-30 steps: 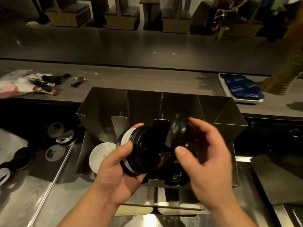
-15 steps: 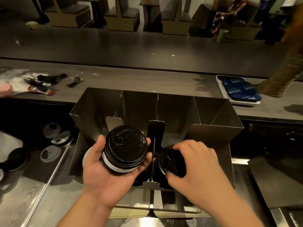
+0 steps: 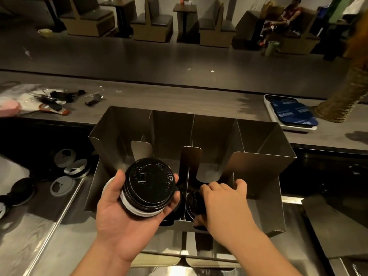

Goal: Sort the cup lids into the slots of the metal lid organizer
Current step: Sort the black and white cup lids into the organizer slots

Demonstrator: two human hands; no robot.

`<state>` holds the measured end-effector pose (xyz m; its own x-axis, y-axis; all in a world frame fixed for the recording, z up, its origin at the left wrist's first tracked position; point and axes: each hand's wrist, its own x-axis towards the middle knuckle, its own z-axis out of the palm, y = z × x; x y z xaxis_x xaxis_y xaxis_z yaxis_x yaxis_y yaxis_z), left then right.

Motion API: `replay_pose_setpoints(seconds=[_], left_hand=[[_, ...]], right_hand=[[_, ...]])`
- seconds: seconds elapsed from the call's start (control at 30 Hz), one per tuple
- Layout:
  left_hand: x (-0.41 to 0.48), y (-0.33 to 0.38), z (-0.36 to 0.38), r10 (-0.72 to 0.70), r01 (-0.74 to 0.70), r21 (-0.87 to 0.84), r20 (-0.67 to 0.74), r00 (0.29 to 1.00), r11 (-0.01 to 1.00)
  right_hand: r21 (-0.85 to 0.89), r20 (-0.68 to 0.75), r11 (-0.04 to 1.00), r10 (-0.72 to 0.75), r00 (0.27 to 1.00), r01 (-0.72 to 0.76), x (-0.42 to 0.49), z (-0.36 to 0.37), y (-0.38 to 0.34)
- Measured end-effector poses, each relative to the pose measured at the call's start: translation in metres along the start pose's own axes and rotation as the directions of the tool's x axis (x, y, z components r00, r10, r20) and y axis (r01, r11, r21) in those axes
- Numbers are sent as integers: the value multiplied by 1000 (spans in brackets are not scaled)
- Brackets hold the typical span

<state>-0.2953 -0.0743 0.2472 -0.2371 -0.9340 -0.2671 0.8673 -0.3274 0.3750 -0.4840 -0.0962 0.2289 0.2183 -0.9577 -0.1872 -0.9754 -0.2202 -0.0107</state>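
The metal lid organizer (image 3: pixel 264 156) stands in front of me with several upright slots. My left hand (image 3: pixel 119 218) holds a stack of lids (image 3: pixel 149 186) over its left part, black ones on top and white ones underneath. My right hand (image 3: pixel 221 204) reaches down into the slot right of the centre divider, fingers closed on a black lid (image 3: pixel 193 202) standing on edge there. More black lids lie low in the slot beneath the stack, mostly hidden.
Loose grey and black lids (image 3: pixel 62 185) lie on the steel counter at left. A white tray of blue packets (image 3: pixel 290 114) sits on the ledge at back right. Small clutter (image 3: pixel 51 102) lies at back left.
My right hand has carried the black lid down from in front of the stack into the slot right of the divider. The stack in my left hand has turned face-up.
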Motion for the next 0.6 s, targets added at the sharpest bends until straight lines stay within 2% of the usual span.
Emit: replay_pose_setpoints(seconds=[0.17,0.27,0.33,0.4,0.43,0.5,0.53,0.6], left_hand=[[2,-4,6,-36,36,22,-8,999,999],[5,-10,8,-56,54,83,20,998,995],[3,-16,10,-83,79,137,22,996,987],[0,-22,12,-117,112,191,15,993,975],[-1,-23,13,-130,124,203,14,991,971],[-2,-23,13,-168,159,197,27,985,967],[-3,-23,14,-189,179,189,32,982,965],[-3,-23,15,-220,210,189,36,975,959]], right_hand=[[56,-72,998,12,997,-8,-4,2,2],[296,-350,952,33,936,77,-11,-5,9],[594,-382,785,83,920,176,-25,-23,13],[791,-295,560,-1,955,245,-38,-44,12],[808,-266,525,-79,961,267,-41,-50,10],[731,-271,591,-207,940,341,-42,-53,8],[691,-285,624,-229,931,365,-40,-51,8],[710,-289,606,-215,933,359,-36,-48,8]])
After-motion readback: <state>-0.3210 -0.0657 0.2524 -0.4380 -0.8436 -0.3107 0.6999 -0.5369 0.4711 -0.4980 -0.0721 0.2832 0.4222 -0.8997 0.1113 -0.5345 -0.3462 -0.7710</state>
